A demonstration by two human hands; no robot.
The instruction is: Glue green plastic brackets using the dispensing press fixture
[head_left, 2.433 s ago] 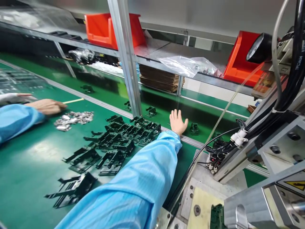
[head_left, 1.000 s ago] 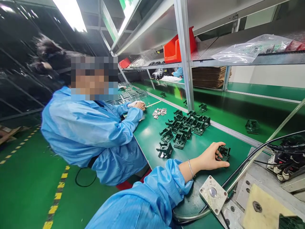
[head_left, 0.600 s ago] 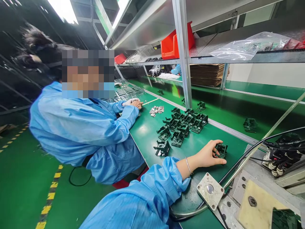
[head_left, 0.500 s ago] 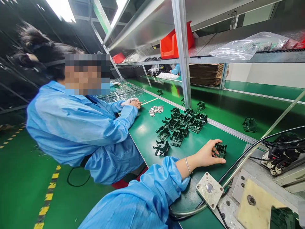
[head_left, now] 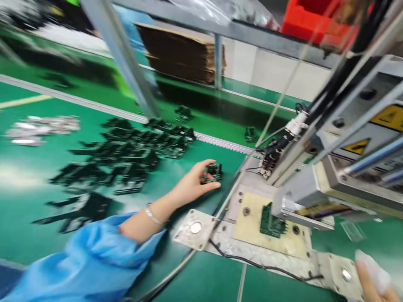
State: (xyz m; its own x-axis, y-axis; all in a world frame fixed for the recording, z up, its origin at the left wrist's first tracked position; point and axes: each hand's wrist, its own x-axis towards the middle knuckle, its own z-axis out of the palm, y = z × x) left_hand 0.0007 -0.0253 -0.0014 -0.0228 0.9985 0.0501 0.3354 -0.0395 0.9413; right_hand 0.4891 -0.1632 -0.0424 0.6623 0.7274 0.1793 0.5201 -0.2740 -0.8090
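My left hand (head_left: 192,184) rests on the green bench with thumb and fingers closed round a small black plastic part (head_left: 214,172). It lies just left of a press machine (head_left: 346,159). Under the press head a dark green part (head_left: 270,222) sits on a yellowish fixture plate (head_left: 248,220). My right hand (head_left: 374,279) shows only at the bottom right corner, one finger in a white cot, beside a metal plate with a round button (head_left: 346,274). Its other fingers are cut off by the frame edge. A second button plate (head_left: 195,228) lies below my left wrist.
A blurred heap of black plastic parts (head_left: 135,147) covers the bench to the left, with small silvery metal pieces (head_left: 40,128) further left. Single parts ride the conveyor (head_left: 250,134) behind. Black cables (head_left: 226,197) run along the machine base. Cardboard stack (head_left: 185,54) and red bin (head_left: 308,21) sit behind.
The view has swung right and down from the co-worker in blue to the press machine. My left hand still grips the black part. My right hand has come into view at the bottom right.
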